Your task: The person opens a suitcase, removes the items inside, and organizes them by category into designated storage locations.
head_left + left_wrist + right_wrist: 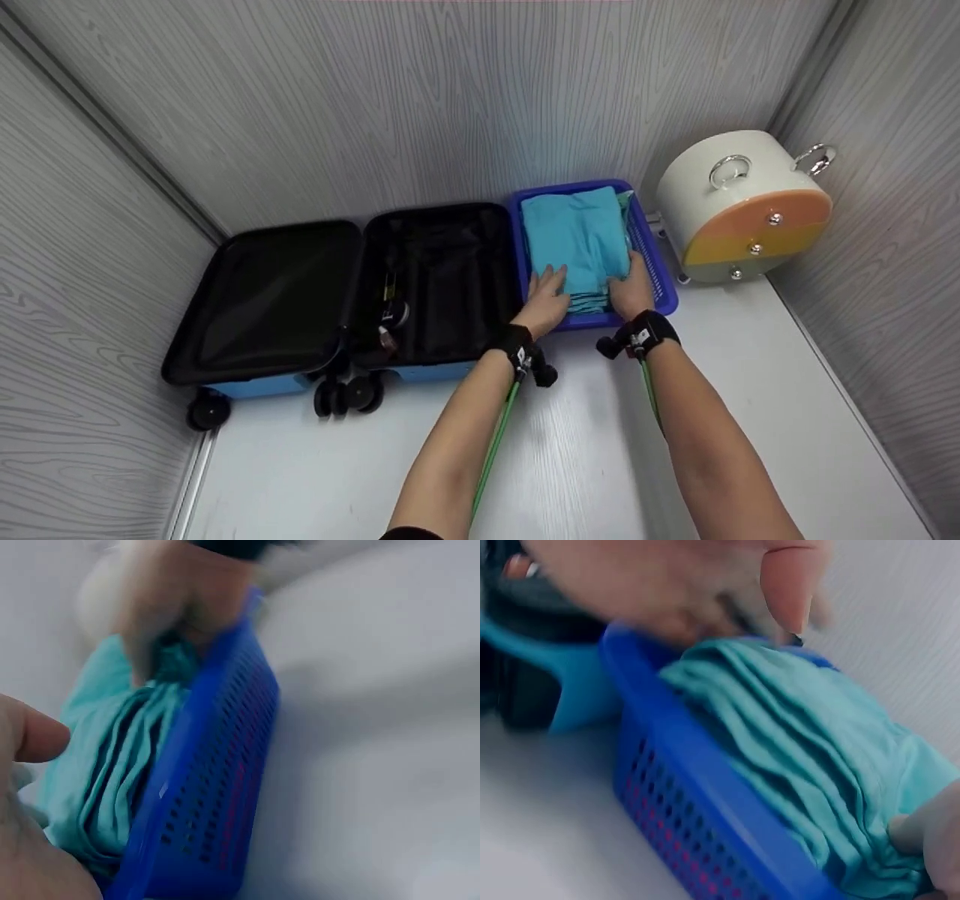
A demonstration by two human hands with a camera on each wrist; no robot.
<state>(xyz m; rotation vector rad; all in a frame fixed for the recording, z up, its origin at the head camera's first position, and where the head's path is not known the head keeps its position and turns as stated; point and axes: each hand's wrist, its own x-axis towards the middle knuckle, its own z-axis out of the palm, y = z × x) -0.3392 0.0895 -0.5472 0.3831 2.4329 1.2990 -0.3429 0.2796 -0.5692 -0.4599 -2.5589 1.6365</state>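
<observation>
A stack of folded turquoise cloth (574,232) fills most of a blue plastic basket (664,289). My left hand (545,304) lies at the stack's front left corner, fingers extended along its side; its thumb (45,736) stands out over the cloth in the left wrist view. At the front right, my right hand (634,289) grips the stack's edge, fingers down the side and thumb against the folds. The right wrist view shows that hand (945,840) at the layered front edge. Fingers tucked between cloth and basket are partly hidden.
Left of the basket lies an open suitcase (457,285) with black lining, light blue shell and black wheels (208,409). A dark bottle-like item (391,307) is inside it. Right of the basket stands a cream drum-shaped case (742,202) with metal rings. Grey wood-grain panels surround the white surface.
</observation>
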